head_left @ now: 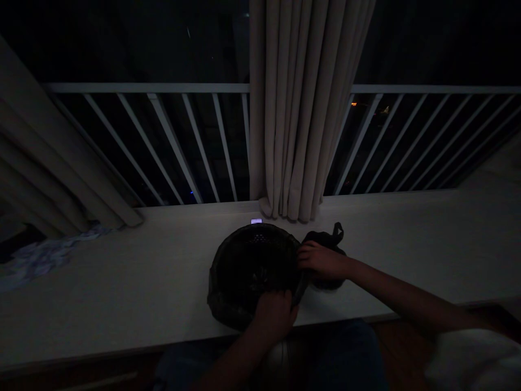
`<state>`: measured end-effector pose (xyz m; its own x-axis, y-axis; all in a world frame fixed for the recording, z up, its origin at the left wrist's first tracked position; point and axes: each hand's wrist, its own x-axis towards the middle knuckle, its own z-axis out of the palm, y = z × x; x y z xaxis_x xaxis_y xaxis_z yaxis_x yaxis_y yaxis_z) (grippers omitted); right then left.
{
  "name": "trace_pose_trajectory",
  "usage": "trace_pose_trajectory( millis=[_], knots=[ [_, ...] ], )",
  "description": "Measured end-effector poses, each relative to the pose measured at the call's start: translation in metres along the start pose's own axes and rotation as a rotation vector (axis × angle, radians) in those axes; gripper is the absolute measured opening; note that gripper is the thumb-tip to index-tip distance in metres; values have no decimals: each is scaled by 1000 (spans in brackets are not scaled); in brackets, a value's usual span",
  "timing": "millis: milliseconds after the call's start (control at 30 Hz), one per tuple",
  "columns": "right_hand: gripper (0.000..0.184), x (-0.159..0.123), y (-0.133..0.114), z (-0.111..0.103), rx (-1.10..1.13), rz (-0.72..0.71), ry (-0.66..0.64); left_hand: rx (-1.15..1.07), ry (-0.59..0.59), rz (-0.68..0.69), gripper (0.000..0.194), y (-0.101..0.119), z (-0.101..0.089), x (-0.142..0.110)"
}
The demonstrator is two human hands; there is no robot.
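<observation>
We see a dark, round woven basket (254, 271) sitting on the pale sill ledge (122, 282), near its near edge, just in front of the hanging curtain (303, 108). Our left hand (275, 314) rests on the basket's near rim, fingers curled over it; whether they actually clamp the rim we cannot tell in this light. Our right hand (319, 259) sits at the basket's right rim, fingers bent, touching both the rim and a small dark pouch with a loop strap (325, 244) that lies just beside the basket on its right. Grip on the pouch: cannot tell.

Risks, as we judge them. The basket overhangs or nearly meets the near edge of the ledge, so a pull toward us could tip it off. The scene is very dim; small contents inside the basket are unreadable and could be spilled or missed. The strap could snag on the woven rim.

Writing: none legible. A small bright rectangle (256, 221) glows just beyond the basket; no text resolves on it. Crumpled pale cloth (44, 255) lies far left.
</observation>
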<state>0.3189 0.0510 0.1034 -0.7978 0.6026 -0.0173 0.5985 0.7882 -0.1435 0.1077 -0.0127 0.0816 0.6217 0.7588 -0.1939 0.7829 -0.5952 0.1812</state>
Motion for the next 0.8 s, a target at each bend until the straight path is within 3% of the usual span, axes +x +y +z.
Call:
trace_pose_trajectory(
  millis=[267,600,800],
  knots=[
    [14,4,7,6,-56,-7,29,0,-11,-2,32,0,1,-1],
    [16,7,10,13,-51,11,38,9,-40,-32,34,1,1,1],
    [30,-1,5,12,-46,17,88,-51,-64,-49,65,1,-3,-1]
  ],
)
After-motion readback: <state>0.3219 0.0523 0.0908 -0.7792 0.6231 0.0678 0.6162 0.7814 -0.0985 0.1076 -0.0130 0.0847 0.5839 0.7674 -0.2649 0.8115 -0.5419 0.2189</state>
